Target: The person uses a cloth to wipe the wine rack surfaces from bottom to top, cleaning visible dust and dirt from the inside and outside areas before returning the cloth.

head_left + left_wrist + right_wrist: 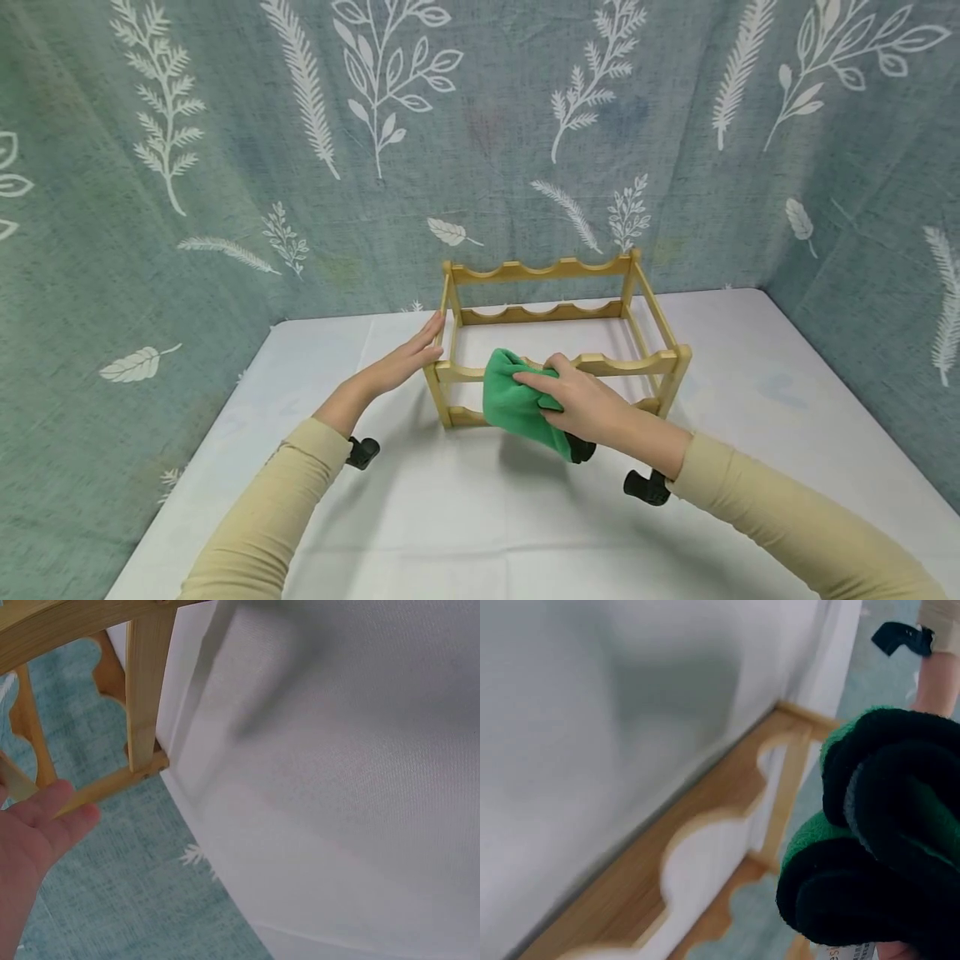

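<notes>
A wooden rack [637, 365] with scalloped rails stands on the white tabletop. Against its upper left side rests my left hand [401, 364], fingers extended; the left wrist view shows those fingers [71, 829] along the side bar. My right hand [588, 402] grips a folded cloth [517, 404], green on one face and black on the other, and holds it at the front upper rail. Part of that rail is hidden behind the cloth. From the right wrist, the cloth's thick dark folds [885, 802] cover most of the hand, and a small printed label [846, 952] peeks out.
A white cloth [420, 517] covers the table. Behind and beside it hangs a blue-green curtain [495, 133] with white leaf prints. Black wrist-worn cameras sit under the left wrist [363, 452] and right wrist [647, 487].
</notes>
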`<state>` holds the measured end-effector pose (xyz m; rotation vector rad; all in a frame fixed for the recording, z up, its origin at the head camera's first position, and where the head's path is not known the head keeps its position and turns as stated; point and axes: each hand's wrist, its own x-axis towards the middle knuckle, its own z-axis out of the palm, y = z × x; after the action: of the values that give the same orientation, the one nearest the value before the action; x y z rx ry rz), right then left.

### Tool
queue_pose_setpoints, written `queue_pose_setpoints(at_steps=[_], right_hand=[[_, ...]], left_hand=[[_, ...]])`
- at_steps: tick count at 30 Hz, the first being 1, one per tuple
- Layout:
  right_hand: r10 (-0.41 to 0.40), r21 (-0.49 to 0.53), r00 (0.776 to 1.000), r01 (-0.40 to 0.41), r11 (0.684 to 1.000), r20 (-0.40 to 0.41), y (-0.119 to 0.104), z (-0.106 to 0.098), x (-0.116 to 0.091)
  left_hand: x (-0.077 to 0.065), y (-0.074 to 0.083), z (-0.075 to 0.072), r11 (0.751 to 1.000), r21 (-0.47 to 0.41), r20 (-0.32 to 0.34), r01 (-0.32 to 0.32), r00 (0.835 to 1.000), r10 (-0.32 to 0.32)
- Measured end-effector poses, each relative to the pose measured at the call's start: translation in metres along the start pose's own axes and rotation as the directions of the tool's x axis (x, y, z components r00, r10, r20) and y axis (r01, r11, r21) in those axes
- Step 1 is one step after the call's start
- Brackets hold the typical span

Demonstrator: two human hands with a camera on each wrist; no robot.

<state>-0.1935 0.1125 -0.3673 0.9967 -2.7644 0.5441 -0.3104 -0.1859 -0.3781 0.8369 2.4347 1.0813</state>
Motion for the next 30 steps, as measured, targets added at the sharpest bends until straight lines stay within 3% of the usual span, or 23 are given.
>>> queue_pose_setpoints(at_steps=[17, 21, 24, 30], right_hand=[[0.089, -0.047, 0.987, -0.096, 0.994, -0.137, 0.068, -0.045, -0.091], [0.081, -0.102, 0.976, -0.103, 0.989, -0.204, 0.083, -0.049, -0.110], [0.060, -0.111, 0.976, -0.085, 0.990, -0.211, 0.088, -0.053, -0.115], [0.074, 0.071, 0.986, -0.064, 0.995, -0.147, 0.083, -0.063, -0.111]], left_hand=[[-0.001, 0.000, 0.000, 0.999, -0.032, 0.012, -0.002, 1.000, 0.003], [-0.002, 0.000, -0.001, 1.000, -0.030, 0.010, 0.001, 1.000, 0.000], [-0.001, -0.001, -0.001, 1.000, -0.025, 0.006, 0.001, 1.000, -0.001], [0.000, -0.001, -0.001, 1.000, -0.028, 0.015, -0.002, 1.000, 0.003]])
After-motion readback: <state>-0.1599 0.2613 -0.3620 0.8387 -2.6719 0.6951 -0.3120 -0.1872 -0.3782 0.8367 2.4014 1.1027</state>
